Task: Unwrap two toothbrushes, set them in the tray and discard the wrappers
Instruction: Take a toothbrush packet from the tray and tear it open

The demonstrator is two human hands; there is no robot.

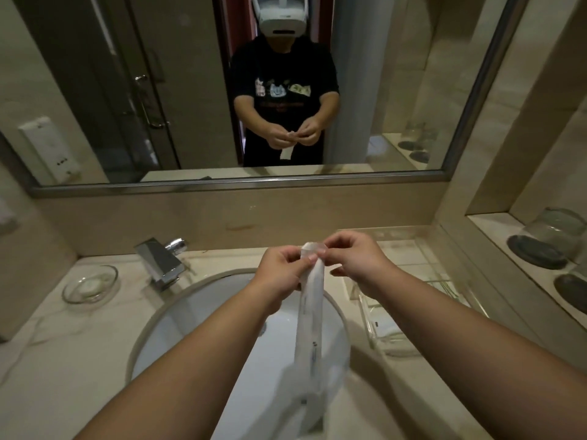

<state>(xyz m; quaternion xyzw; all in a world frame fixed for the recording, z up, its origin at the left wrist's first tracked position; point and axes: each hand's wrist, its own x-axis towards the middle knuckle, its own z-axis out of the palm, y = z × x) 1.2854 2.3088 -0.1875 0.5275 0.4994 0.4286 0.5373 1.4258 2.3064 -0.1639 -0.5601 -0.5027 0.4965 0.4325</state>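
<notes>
Currently wrapped toothbrush (310,312) hangs upright over the white sink (178,338), top end pinched between both hands: left hand (281,269) and right hand (355,258) each closed on the wrapper's upper edge. Clear tray (381,328) sits on the marble counter (47,360) just right of the basin. Chrome faucet (162,258) and glass soap dish (90,284) at left. Wall mirror (190,90) above; side niche holds upturned glasses (552,236).

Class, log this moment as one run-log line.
step: opening wrapper | left hand: pinching top of wrapped toothbrush | right hand: pinching same top | location: over sink | tray: right of sink
</notes>
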